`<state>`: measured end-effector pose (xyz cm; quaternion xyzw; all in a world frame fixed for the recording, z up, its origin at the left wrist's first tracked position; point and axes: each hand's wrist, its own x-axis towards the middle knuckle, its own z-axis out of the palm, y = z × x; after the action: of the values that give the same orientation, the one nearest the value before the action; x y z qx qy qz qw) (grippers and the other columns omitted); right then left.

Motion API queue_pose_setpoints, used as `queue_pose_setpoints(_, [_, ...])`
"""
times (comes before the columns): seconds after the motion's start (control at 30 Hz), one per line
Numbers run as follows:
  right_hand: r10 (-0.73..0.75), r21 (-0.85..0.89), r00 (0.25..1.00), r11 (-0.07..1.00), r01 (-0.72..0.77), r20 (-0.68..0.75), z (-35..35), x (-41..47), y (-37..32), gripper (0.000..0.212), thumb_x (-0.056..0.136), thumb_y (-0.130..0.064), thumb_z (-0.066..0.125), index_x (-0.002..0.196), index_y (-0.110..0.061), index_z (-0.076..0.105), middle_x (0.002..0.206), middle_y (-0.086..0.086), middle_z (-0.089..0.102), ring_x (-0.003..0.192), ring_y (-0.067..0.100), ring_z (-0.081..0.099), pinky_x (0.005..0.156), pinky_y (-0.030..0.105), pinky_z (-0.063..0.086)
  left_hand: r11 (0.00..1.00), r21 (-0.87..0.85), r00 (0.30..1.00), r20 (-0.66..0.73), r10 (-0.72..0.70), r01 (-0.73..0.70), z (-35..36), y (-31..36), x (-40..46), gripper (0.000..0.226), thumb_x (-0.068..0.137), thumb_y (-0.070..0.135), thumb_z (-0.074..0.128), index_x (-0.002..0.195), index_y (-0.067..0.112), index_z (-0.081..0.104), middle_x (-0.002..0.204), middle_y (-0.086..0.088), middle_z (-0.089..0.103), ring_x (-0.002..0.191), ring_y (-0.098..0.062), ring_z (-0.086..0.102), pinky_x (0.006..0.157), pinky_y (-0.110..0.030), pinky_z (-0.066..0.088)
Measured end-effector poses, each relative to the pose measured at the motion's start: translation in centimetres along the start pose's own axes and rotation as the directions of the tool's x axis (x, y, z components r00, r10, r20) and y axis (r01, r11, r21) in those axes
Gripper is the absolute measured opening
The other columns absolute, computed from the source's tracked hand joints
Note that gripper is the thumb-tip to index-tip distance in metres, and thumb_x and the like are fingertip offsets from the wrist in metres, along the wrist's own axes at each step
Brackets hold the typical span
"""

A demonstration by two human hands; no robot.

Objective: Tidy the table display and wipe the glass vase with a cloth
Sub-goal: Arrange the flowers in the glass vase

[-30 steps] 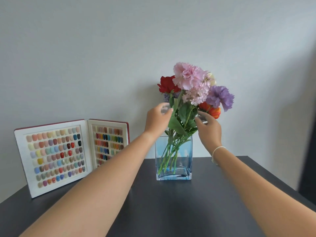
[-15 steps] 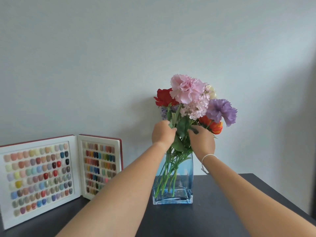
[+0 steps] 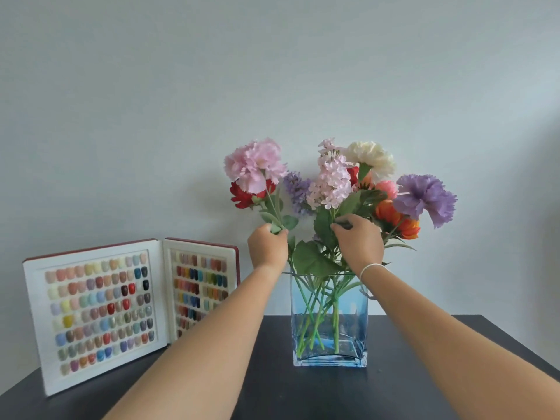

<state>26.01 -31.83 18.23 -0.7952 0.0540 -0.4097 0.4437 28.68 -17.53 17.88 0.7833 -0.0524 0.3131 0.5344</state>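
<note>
**Two hands in the flowers, vase right below**

The glass vase (image 3: pixel 329 322) stands upright on the dark table (image 3: pixel 424 374), near the middle. Green stems go up out of it, and the flowers (image 3: pixel 333 183) spread wide on top.

The left hand (image 3: pixel 268 248) is closed tight around the stems of the pink flower (image 3: pixel 254 168). The right hand (image 3: pixel 359 242) is closed around stems in the middle of the bunch.

The vase sits straight down below both hands, its tall side pointing up. The right wrist is just above its rim, so that hand looks a little nearer.

No cloth can be seen. A book of colored nail samples (image 3: pixel 127 304) stands open to the left, well apart from the vase.
</note>
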Motion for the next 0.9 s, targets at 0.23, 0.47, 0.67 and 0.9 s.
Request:
queue_pose_setpoints(0.23, [-0.036,-0.068,0.990,0.997,0.046,0.139,1.9,-0.6,-0.8,0.019,0.084,-0.021,0.053,0.095,-0.021,0.068,0.091,0.003,0.071,0.073,0.021,0.058,0.058,0.025,0.038,0.992,-0.020,0.992,0.016,-0.125,0.126,0.0,-1.1,-1.0,0.027,0.085,0.009,0.055,0.059,0.003,0.051,0.064,-0.011,0.053,0.061,-0.024,0.047,0.047,-0.024,0.031])
queue_pose_setpoints(0.47, [-0.043,-0.072,0.989,0.996,0.054,0.140,1.3,-0.6,-0.6,0.017,0.085,-0.023,0.054,0.096,-0.020,0.067,0.089,0.002,0.069,0.073,0.022,0.059,0.058,0.025,0.038,0.994,-0.079,0.997,0.031,-0.076,0.078,-1.1,-1.3,-2.4,0.040,0.086,0.016,0.058,0.053,0.006,0.038,0.048,-0.004,0.038,0.047,-0.016,0.033,0.045,-0.025,0.021])
queue_pose_setpoints(0.67, [-0.066,-0.074,0.988,0.994,0.077,0.143,0.5,-1.3,-0.5,0.017,0.085,-0.021,0.054,0.096,-0.019,0.066,0.085,-0.003,0.064,0.071,0.018,0.057,0.052,0.022,0.035,0.997,-0.077,0.999,0.032,-0.012,0.014,-3.0,-2.5,-5.1,0.031,0.087,0.023,0.059,0.111,0.003,0.065,0.104,-0.009,0.070,0.097,-0.022,0.063,0.078,-0.023,0.045])
queue_pose_setpoints(0.9, [-0.072,-0.055,0.987,0.995,0.081,0.146,-0.3,-1.4,-0.9,0.021,0.085,-0.021,0.053,0.100,-0.019,0.067,0.097,0.001,0.070,0.071,0.020,0.057,0.060,0.024,0.036,0.976,-0.217,0.990,-0.140,-0.033,0.002,-4.3,-1.7,-5.4,0.032,0.086,0.024,0.061,0.114,0.009,0.056,0.107,-0.007,0.062,0.099,-0.022,0.058,0.084,-0.032,0.046])
